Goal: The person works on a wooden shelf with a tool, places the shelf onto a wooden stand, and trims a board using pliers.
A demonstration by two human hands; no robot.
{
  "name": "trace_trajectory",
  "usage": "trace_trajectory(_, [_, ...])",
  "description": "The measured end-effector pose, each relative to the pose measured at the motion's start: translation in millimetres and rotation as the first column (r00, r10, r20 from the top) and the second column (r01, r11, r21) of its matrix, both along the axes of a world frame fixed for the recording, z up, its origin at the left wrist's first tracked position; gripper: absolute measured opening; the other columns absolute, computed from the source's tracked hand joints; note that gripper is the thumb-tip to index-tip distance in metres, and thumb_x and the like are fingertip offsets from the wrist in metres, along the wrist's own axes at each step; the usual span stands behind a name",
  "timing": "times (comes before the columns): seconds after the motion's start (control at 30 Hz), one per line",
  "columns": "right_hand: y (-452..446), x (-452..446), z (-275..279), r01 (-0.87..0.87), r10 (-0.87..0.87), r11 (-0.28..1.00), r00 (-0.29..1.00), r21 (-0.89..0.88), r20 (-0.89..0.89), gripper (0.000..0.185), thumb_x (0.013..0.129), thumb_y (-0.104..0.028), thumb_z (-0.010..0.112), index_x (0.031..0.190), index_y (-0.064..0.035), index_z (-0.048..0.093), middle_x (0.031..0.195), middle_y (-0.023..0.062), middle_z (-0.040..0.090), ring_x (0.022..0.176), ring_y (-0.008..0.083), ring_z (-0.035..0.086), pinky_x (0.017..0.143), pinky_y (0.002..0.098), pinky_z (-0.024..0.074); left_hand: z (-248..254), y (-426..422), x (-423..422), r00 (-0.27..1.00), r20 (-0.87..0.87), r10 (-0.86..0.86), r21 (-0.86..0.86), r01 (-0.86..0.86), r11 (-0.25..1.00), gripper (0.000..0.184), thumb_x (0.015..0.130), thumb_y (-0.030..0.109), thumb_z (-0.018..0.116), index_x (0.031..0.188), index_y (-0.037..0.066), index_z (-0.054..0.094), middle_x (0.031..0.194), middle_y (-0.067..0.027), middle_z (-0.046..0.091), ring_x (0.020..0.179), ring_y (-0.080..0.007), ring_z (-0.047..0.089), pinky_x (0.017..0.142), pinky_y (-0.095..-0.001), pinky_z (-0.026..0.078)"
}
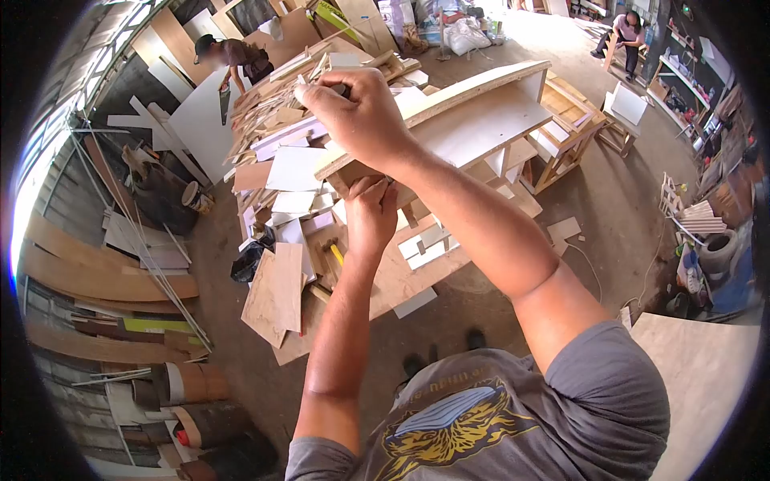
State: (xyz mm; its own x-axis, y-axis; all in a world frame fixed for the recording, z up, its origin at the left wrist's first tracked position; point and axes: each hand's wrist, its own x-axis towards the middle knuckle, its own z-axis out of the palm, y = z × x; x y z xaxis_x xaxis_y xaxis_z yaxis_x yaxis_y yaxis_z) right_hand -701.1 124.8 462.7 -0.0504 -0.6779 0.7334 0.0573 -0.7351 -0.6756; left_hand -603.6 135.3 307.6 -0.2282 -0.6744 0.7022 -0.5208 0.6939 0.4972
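My right hand (pixel 357 108) is raised above the near left end of a long wooden piece (pixel 473 92), its fingers curled round a dark object that I cannot make out. Just below it, my left hand (pixel 370 210) is closed at the lower edge of the same piece, with its fingertips pressed together; what they hold is too small to tell. The long piece has a pale board face (pixel 481 128) and a raw plywood edge, and lies slanted across the workbench (pixel 377 293). A hammer with a yellow handle (pixel 337 253) lies on the bench beside my left wrist.
Wood scraps and white panels (pixel 301 168) are heaped on the bench's left. A person (pixel 241 60) bends over a panel at the far left; another person (pixel 626 40) sits at the back right. A wooden frame (pixel 561 132) stands beyond the long piece.
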Motion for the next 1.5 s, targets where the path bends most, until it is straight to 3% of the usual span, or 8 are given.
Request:
trace_trajectory(0.27, [7.3,12.3,-1.2,0.390,-0.391,0.920,0.919,0.024,0.044,0.041,0.094,-0.030,0.059,0.066,0.0003,0.063,0.053,0.0167,0.060,0.052,0.0333,0.063,0.055,0.0450,0.0482,4.6,2.6,-1.1,1.000,0.022,0.006,-0.058,-0.005,0.998,0.007,0.082,0.001,0.067,0.084,-0.003,0.072,0.086,-0.0200,0.069,0.082,-0.0386,0.064,0.078,-0.0460,0.052])
trace_trajectory(0.4, [-9.7,8.1,-0.3,0.463,-0.468,0.883,0.882,0.077,0.054,0.047,0.094,-0.037,0.063,0.061,-0.0028,0.059,0.051,0.0116,0.058,0.051,0.0262,0.061,0.054,0.0433,0.0471,-12.3,-7.7,0.8,0.999,0.047,0.013,-0.032,-0.011,0.999,0.010,0.084,0.006,0.068,0.086,-0.003,0.072,0.086,-0.0201,0.069,0.085,-0.0401,0.064,0.081,-0.0468,0.052])
trace_trajectory(0.57, [-0.2,-12.2,11.3,-0.436,0.436,0.857,0.898,0.275,0.064,0.037,0.093,-0.039,0.069,0.076,-0.0061,0.069,0.064,0.0008,0.062,0.053,0.0089,0.055,0.054,0.0252,0.0473,4.8,2.2,2.2,0.991,0.124,0.051,0.014,-0.053,0.998,0.013,0.086,0.007,0.067,0.079,-0.005,0.067,0.090,-0.0212,0.069,0.086,-0.0413,0.064,0.081,-0.0479,0.051])
trace_trajectory(0.73, [4.2,-17.5,19.8,-0.626,0.644,0.686,0.760,0.371,0.088,0.040,0.094,-0.043,0.067,0.082,-0.0046,0.069,0.068,0.0026,0.063,0.058,0.0081,0.060,0.058,0.0256,0.0528,0.4,1.5,1.6,0.993,0.109,0.039,-0.039,-0.035,0.999,0.014,0.087,0.005,0.066,0.078,-0.005,0.066,0.091,-0.0218,0.069,0.085,-0.0416,0.064,0.081,-0.0481,0.051])
trace_trajectory(0.87, [2.0,-15.0,14.1,-0.557,0.607,0.736,0.794,0.384,-0.011,0.042,0.097,-0.038,0.064,0.068,-0.0063,0.063,0.057,0.0001,0.054,0.043,0.0081,0.048,0.039,0.0246,0.0386,3.1,3.0,2.3,0.994,0.110,0.025,-0.020,-0.023,1.000,0.012,0.087,0.004,0.067,0.080,-0.006,0.067,0.091,-0.0215,0.069,0.085,-0.0416,0.064,0.081,-0.0481,0.050])
trace_trajectory(1.1, [-18.4,3.3,-3.3,0.082,-0.083,0.996,0.996,0.039,0.016,0.046,0.099,-0.038,0.064,0.066,-0.0063,0.059,0.053,-0.0013,0.052,0.045,0.0074,0.047,0.044,0.0250,0.0364,2.5,-1.3,0.2,0.997,0.069,-0.020,-0.048,0.024,0.999,0.015,0.089,0.006,0.067,0.080,-0.006,0.066,0.087,-0.0210,0.067,0.084,-0.0411,0.063,0.079,-0.0483,0.049])
trace_trajectory(1.3, [-14.7,-17.9,10.7,-0.543,0.546,0.810,0.836,0.221,0.054,0.037,0.096,-0.039,0.065,0.079,-0.0057,0.068,0.070,0.0070,0.069,0.057,0.0108,0.063,0.054,0.0249,0.0502,12.5,3.3,1.0,0.991,0.127,-0.029,-0.021,0.032,0.999,0.014,0.089,0.004,0.063,0.080,-0.007,0.064,0.085,-0.0229,0.063,0.082,-0.0443,0.061,0.072,-0.0509,0.048])
trace_trajectory(1.5, [-15.5,-23.4,6.1,-0.412,0.429,0.881,0.903,0.233,-0.022,0.036,0.098,-0.034,0.063,0.075,-0.0066,0.061,0.057,-0.0010,0.053,0.046,0.0063,0.050,0.042,0.0231,0.0393,20.9,5.0,3.3,0.999,0.043,0.009,0.208,-0.018,0.978,0.019,0.090,0.012,0.069,0.084,-0.006,0.069,0.085,-0.0204,0.068,0.079,-0.0373,0.065,0.072,-0.0432,0.051])
